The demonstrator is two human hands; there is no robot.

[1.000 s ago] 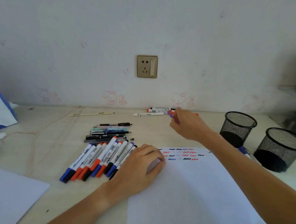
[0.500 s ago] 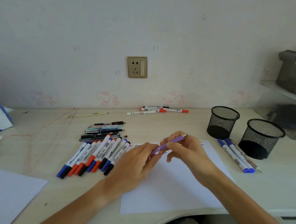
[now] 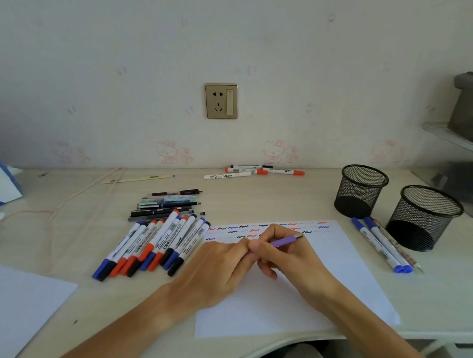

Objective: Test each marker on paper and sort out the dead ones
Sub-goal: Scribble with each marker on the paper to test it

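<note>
Over the near middle of the desk (image 3: 258, 197), above the white test sheet (image 3: 332, 278), both hands meeting on a purple pen (image 3: 285, 241). Right hand (image 3: 287, 254) curled round its barrel, left hand (image 3: 216, 268) pinching its near end. Squiggles (image 3: 263, 228) in red, blue and black along the sheet's far edge. Left of the sheet, a fanned row of whiteboard markers (image 3: 153, 246), thinner pens (image 3: 166, 206) stacked behind. Against the desk's back edge, four more markers (image 3: 253, 171). Toward the right edge, two mesh pen cups (image 3: 360, 189), blue-capped markers (image 3: 380, 243) lying beside them.
</note>
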